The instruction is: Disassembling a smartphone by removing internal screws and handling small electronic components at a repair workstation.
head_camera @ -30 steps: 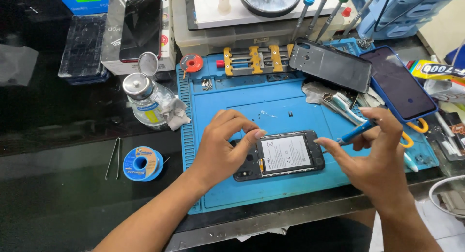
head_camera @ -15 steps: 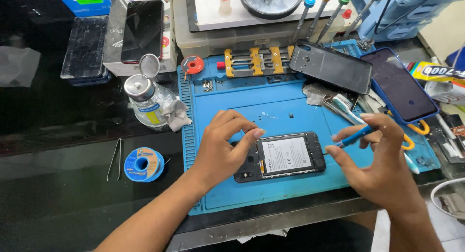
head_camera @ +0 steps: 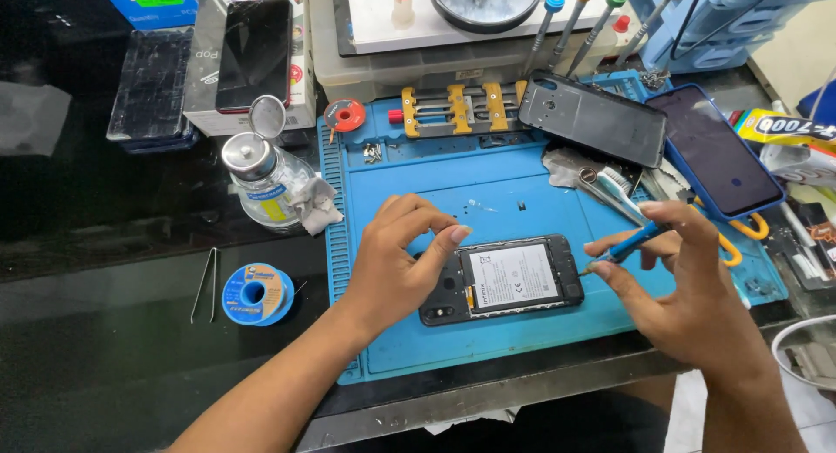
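An opened phone [head_camera: 509, 279] with its back removed and a white-labelled battery showing lies on the blue work mat [head_camera: 488, 192]. My left hand [head_camera: 396, 261] rests on the phone's left end, thumb and fingers pinched together above it; whether a small part is between them I cannot tell. My right hand [head_camera: 688, 287] holds a blue-handled screwdriver [head_camera: 631, 242], its tip just right of the phone's right edge.
A black back cover [head_camera: 592, 118] and a phone in a blue case [head_camera: 718, 148] lie at the mat's far right. A metal clamp jig [head_camera: 457, 109], a liquid bottle [head_camera: 261, 179], a solder spool [head_camera: 254, 294], tweezers [head_camera: 205, 283] and upright screwdrivers [head_camera: 566, 22] surround the mat.
My right hand with the screwdriver has lifted slightly and drawn back from the phone's right edge. My left hand stays on the phone's left end.
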